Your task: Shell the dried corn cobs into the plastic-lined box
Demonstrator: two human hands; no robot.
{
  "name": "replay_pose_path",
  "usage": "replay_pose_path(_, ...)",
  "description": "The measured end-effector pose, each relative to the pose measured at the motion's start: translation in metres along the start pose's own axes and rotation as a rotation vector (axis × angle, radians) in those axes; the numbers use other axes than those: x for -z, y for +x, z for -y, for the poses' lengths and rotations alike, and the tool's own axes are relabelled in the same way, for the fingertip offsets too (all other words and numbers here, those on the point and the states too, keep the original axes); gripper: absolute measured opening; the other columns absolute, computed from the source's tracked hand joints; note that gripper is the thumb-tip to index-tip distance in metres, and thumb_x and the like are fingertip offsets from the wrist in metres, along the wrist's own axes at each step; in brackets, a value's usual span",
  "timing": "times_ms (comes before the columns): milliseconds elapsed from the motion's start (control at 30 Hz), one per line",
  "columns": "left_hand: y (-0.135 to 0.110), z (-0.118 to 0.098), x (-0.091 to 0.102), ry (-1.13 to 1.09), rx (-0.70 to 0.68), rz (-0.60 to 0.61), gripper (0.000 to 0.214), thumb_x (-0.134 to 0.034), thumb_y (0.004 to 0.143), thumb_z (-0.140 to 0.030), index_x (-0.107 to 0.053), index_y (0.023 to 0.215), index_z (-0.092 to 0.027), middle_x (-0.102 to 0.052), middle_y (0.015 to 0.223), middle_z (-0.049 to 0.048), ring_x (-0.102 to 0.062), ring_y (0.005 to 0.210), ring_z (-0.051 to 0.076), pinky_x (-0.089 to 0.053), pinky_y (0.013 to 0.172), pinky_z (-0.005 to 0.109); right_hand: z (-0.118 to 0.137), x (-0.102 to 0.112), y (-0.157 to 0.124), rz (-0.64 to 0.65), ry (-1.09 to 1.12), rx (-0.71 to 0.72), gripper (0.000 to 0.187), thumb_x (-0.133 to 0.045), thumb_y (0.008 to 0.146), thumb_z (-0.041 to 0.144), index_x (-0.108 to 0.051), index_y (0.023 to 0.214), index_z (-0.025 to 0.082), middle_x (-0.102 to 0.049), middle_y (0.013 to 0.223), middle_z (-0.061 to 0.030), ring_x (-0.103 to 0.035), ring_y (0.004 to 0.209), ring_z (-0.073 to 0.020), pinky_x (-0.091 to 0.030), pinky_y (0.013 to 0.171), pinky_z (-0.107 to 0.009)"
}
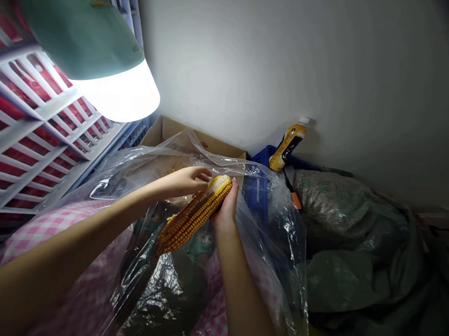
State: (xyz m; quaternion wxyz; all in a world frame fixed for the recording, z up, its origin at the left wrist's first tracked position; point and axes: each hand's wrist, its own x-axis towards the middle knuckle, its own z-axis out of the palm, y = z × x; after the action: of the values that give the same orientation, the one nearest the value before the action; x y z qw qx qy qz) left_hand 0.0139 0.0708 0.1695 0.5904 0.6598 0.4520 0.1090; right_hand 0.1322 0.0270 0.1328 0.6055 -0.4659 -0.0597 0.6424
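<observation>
My right hand point(225, 208) grips the upper end of the corn cob point(197, 219), which slants down-left from it. Left hand point(193, 180) has curled fingers at the cob's left side; can't tell if pinching. Clear plastic bag point(166, 275) below both hands, cardboard box point(225, 149) beyond.

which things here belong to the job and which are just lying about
Likely in use:
partly stripped yellow corn cob, in right hand; left hand at it
clear plastic sheet beneath
lit green and white lamp

Likely lying about:
orange bottle with white cap
blue plastic crate
</observation>
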Motion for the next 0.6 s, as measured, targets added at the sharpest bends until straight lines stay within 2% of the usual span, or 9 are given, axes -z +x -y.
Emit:
replay_pose_path(67, -0.0027, -0.0008, 0.0027, -0.001, 0.033, 0.098, 0.056, -0.054, 0.067, -0.035, -0.044, 0.12, -0.02, -0.053, 0.121, 0.0068, -0.055, 0.1, 0.019, -0.049, 0.077, 0.024, 0.0017, -0.0025, -0.0016, -0.051, 0.051, -0.091, 0.048, -0.03, 0.076, 0.056, -0.055, 0.092, 0.018, -0.063, 0.072, -0.0021, -0.061, 0.07, -0.0177, -0.051, 0.066, -0.034)
replay_pose_path(167, -0.0039, 0.0014, 0.0045, 0.008, 0.052, 0.18, 0.063, -0.057, 0.065, -0.036, -0.039, 0.124, -0.024, -0.049, 0.125, 0.0069, -0.054, 0.101, 0.02, -0.05, 0.072, 0.024, 0.0039, -0.0048, -0.0033, -0.066, 0.086, -0.117, 0.048, -0.031, 0.076, 0.057, -0.055, 0.094, 0.019, -0.064, 0.075, -0.0015, -0.061, 0.071, -0.0172, -0.051, 0.067, -0.033)
replay_pose_path(367, -0.0004, 0.0059, 0.0027, 0.013, 0.004, 0.137, 0.058, -0.057, 0.064, -0.032, -0.043, 0.12, -0.022, -0.053, 0.119, 0.0074, -0.055, 0.1, 0.02, -0.05, 0.073, 0.023, 0.0054, -0.0057, -0.0039, -0.056, 0.098, -0.122, 0.047, -0.031, 0.075, 0.057, -0.055, 0.093, 0.02, -0.064, 0.08, -0.0016, -0.061, 0.072, -0.0165, -0.051, 0.067, -0.033)
replay_pose_path(600, -0.0025, -0.0002, 0.0029, -0.116, 0.071, 0.153, 0.054, -0.049, 0.068, -0.026, -0.04, 0.121, -0.019, -0.05, 0.123, 0.0097, -0.059, 0.091, 0.018, -0.052, 0.068, 0.025, 0.0078, -0.0045, -0.0046, -0.063, 0.084, -0.132, 0.05, -0.03, 0.075, 0.06, -0.055, 0.093, 0.02, -0.064, 0.075, -0.0018, -0.061, 0.071, -0.0174, -0.051, 0.066, -0.034)
